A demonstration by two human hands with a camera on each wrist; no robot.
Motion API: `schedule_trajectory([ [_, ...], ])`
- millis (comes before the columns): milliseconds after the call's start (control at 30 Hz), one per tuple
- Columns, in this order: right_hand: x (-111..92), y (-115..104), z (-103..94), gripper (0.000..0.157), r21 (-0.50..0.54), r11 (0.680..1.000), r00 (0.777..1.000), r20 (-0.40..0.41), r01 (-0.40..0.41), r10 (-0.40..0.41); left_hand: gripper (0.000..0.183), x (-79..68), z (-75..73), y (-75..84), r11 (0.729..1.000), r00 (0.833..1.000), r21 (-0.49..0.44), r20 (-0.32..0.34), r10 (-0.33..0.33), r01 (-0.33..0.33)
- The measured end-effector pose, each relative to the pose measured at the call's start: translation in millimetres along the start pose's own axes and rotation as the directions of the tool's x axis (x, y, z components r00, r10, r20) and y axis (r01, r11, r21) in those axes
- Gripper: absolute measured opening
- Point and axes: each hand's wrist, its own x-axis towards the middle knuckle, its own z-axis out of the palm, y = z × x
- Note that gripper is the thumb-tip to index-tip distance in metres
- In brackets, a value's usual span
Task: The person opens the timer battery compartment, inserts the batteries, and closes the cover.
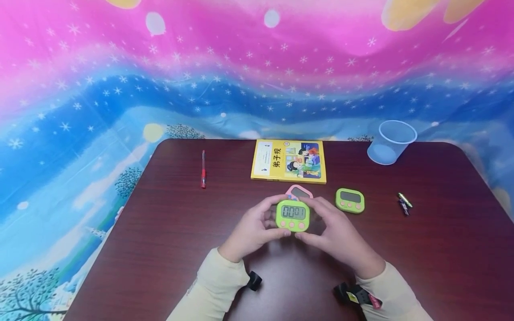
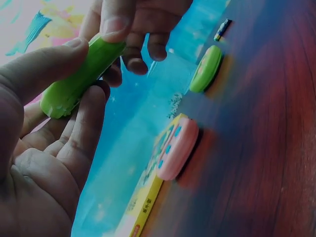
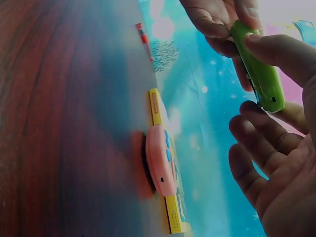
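Observation:
A green digital timer with pink buttons is held up between both hands, its lit display facing the head camera and reading about 00 01. My left hand pinches its left side, thumb along the bottom edge and fingers behind. On the other side my right hand pinches it the same way, as the right wrist view shows with the thumb on the green edge. Just behind the held timer, a pink timer lies on the table, partly covered by it in the head view.
A second green timer with a blank display lies right of the hands. Farther right are two small batteries. A yellow book lies at the back, a red pen to its left. A clear plastic cup stands at the back right.

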Motion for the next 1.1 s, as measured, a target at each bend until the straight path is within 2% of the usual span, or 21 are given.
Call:
schedule_trajectory([
  [200,8.0,-3.4,5.2,0.088,-0.082,0.996,0.999,0.031,0.02,-0.018,0.077,-1.3,-10.7,-5.5,0.999,0.999,0.011,-0.004,-0.036,0.036],
  [400,26.9,-7.5,9.6,0.081,-0.193,0.978,0.994,0.092,0.078,-0.062,0.078,-4.4,-24.9,-8.4,0.998,0.998,0.039,-0.033,-0.057,0.058],
  [567,45.7,-5.5,13.3,0.074,-0.171,0.98,0.987,0.141,0.105,-0.081,0.077,-7.0,-40.6,-8.8,0.991,0.993,0.108,-0.086,-0.075,0.084],
  [700,59.6,4.1,17.2,0.073,-0.082,0.995,0.987,0.155,0.065,-0.052,0.069,-9.0,-57.5,-9.6,0.976,0.983,0.2,-0.175,-0.055,0.09],
  [800,71.6,11.6,22.3,0.072,-0.038,0.999,0.986,0.161,0.037,-0.03,0.064,-11.2,-71.6,-10.6,0.971,0.967,0.224,-0.254,-0.025,0.084],
  [933,89.1,16.9,31.8,0.074,-0.049,0.999,0.984,0.178,0.011,-0.003,0.062,-13.1,-85.5,-16.8,0.974,0.949,0.21,-0.314,-0.021,0.091],
  [1100,110.7,14.1,47.2,0.076,-0.124,0.992,0.98,0.199,0.013,0.012,0.062,-11.3,-93.4,-37.2,0.974,0.938,0.185,-0.34,-0.06,0.13],
])
